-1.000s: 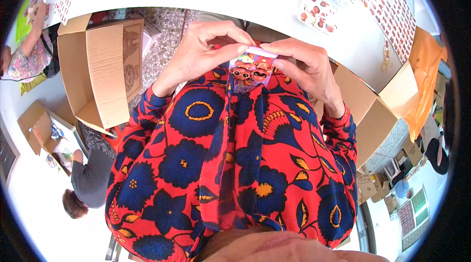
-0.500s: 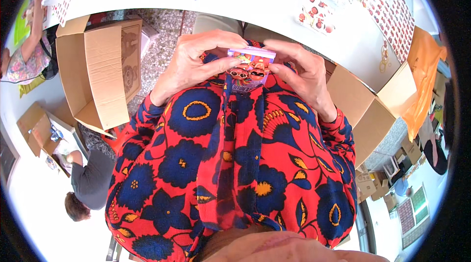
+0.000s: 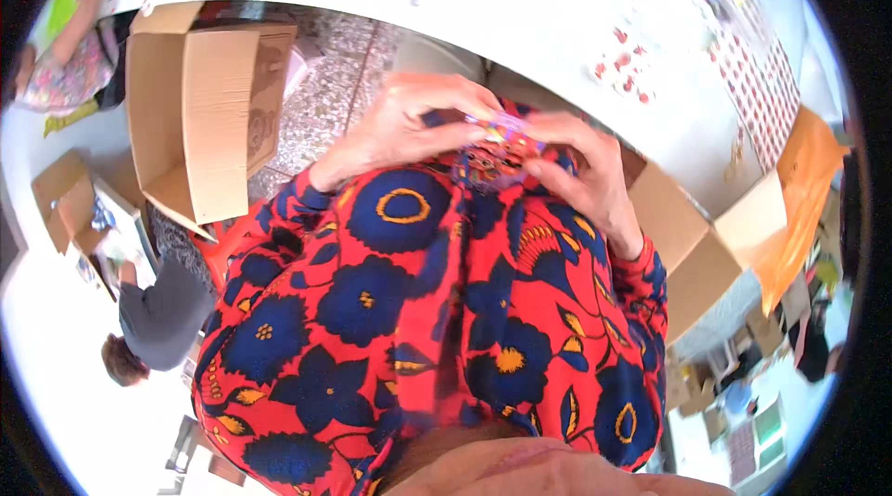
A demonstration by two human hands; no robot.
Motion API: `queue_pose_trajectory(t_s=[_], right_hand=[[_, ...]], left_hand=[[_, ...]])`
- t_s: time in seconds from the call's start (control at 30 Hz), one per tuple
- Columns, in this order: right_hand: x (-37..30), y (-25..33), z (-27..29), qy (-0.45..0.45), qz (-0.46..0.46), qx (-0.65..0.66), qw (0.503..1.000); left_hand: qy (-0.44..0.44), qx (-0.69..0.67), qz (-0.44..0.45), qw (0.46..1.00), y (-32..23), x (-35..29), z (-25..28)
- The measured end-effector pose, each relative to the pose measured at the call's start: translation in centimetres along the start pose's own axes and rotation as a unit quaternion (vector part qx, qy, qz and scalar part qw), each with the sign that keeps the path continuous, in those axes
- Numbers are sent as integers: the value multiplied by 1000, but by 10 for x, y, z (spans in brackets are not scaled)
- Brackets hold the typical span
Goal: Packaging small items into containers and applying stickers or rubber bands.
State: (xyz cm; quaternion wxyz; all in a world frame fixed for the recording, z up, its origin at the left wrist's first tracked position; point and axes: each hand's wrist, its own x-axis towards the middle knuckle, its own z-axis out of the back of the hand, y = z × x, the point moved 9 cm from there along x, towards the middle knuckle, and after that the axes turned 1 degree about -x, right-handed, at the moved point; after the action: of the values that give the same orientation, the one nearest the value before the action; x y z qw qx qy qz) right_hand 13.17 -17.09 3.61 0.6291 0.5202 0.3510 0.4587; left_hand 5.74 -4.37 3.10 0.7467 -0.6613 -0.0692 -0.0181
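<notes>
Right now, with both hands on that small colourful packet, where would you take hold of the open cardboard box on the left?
Grip the cardboard box by its near side wall, coming from the right, where its open mouth faces. That panel stands free and bare. The left hand and right hand both pinch the packet, so one would need to be freed.

Garment (image 3: 418,310): red ground, large dark-blue flowers with yellow-orange centres and rings. Small packet (image 3: 492,148) between the hands: pink, red and purple print, blurred. Cardboard boxes (image 3: 204,115): plain tan; table (image 3: 548,22): white; sheets (image 3: 627,64) with red figures.
</notes>
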Motion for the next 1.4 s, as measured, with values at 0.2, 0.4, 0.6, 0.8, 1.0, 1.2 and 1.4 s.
queue_pose_trajectory(t_s=[0.2, 0.4, 0.6, 0.8, 1.0, 1.2, 1.4], right_hand=[[5, -29, 20, -140, -146, 83, 976], [61, -58, 32, -211, -86, 225, 947], [113, -61, 7, -166, -41, 234, 957], [140, -58, -23, -105, -70, 303, 945], [106, -96, -15, -96, -129, 201, 966], [81, -118, -10, -125, -173, 220, 952], [76, -123, -6, -132, -169, 207, 954]], left_hand=[[-154, -176, 161, 959, 36, 4, 2], [-207, 6, 81, 975, 22, 24, 31], [-232, 370, 88, 895, 0, 23, 68], [-369, 329, 88, 865, 32, 2, 183], [-436, 431, 154, 775, 93, -31, 324], [-381, 482, 178, 769, 112, -20, 323], [-353, 484, 207, 774, 105, -11, 301]])
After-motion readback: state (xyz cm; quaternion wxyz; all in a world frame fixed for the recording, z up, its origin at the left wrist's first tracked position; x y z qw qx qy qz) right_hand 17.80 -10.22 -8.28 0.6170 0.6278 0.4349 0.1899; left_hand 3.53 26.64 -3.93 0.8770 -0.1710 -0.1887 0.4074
